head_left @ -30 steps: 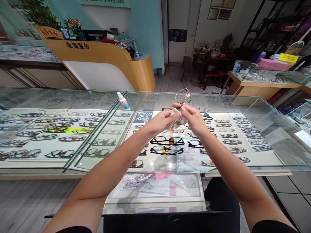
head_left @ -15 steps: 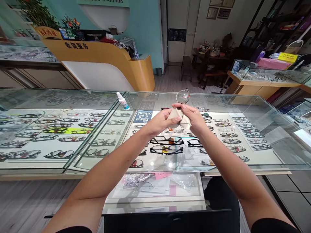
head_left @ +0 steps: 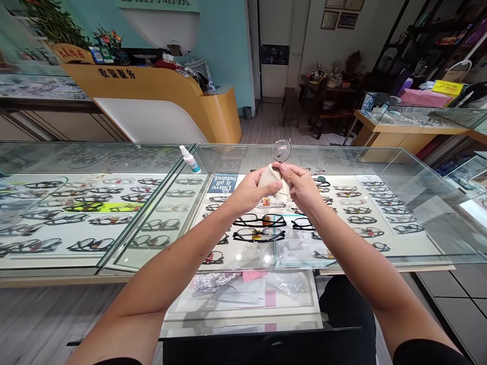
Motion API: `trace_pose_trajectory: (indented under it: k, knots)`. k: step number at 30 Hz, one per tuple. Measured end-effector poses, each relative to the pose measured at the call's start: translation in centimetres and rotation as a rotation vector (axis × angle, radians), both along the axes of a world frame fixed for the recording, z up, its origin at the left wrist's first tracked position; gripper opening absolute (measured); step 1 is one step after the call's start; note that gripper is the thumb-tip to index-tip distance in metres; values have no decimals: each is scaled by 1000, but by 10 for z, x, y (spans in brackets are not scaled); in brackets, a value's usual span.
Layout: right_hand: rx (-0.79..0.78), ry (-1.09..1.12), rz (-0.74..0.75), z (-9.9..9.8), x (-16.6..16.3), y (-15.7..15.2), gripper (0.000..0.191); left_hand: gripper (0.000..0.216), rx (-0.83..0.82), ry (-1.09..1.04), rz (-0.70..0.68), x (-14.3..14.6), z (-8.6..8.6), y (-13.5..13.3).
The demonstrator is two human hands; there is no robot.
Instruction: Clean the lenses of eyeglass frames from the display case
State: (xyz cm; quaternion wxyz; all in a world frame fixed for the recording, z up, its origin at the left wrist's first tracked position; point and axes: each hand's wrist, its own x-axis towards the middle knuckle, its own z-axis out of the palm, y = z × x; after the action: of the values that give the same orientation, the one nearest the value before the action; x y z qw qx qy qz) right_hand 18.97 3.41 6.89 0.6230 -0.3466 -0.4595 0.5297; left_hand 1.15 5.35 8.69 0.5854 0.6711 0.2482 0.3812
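- Left hand [head_left: 249, 191] pinches a beige cloth [head_left: 271, 178] around thin-rimmed glasses [head_left: 281, 150]; right hand [head_left: 302, 185] grips the frame beside it.
- One lens pokes above the fingers.
- Glass counter [head_left: 380, 167] lies beneath: hard rubbing could bend the frame, a loose grip could drop it.

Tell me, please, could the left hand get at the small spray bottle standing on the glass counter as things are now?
Probably not at once: the left hand is shut on the cloth around the glasses. The spray bottle stands uncovered on the glass counter, with nothing between.
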Motion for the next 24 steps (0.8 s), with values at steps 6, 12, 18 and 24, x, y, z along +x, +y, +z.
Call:
trace_pose_trajectory:
  k: [6, 12, 18, 24]
  knots:
    - [126, -102, -6, -5, 0, 2, 46, 65, 6, -40, 70, 3, -3, -4]
    - [174, -151, 11, -3, 0, 0, 44, 71, 32, -133, 181, 8, -8, -6]
    - [130, -65, -8, 8, 5, -3, 31, 70, 11, -22, 37, 1, -11, 1]
    - [92, -75, -23, 13, 8, -4, 31, 60, 90, 53, -65, -8, -3, 3]
